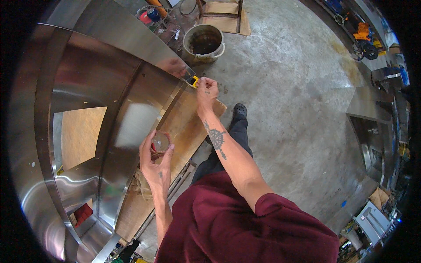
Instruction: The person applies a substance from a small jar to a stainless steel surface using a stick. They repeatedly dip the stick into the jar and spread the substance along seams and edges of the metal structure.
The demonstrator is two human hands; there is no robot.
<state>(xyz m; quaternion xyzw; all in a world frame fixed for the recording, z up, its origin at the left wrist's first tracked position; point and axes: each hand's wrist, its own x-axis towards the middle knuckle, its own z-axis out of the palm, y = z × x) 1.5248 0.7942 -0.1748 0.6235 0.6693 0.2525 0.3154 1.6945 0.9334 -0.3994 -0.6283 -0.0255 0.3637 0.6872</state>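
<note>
My left hand (154, 160) curves its thumb and fingers around a round, clear, cup-like thing with a reddish edge (162, 142); its exact kind I cannot make out. It is held above a wooden board (189, 120). My right hand (208, 89) reaches farther forward, its fingers closed in a pinch at the corner of a large shiny sheet-metal structure (131, 39). A small yellow-and-black piece (194, 81) shows at my fingertips against that metal corner. What else the right fingers enclose is hidden.
The metal structure fills the left side, with a rectangular opening (83, 136) through it. A grimy bucket (203, 43) stands on the concrete floor (298, 87) ahead, near a wooden stool-like frame (223, 17). Another metal piece (372, 127) and tools line the right. A crumpled cloth (141, 185) lies on the board.
</note>
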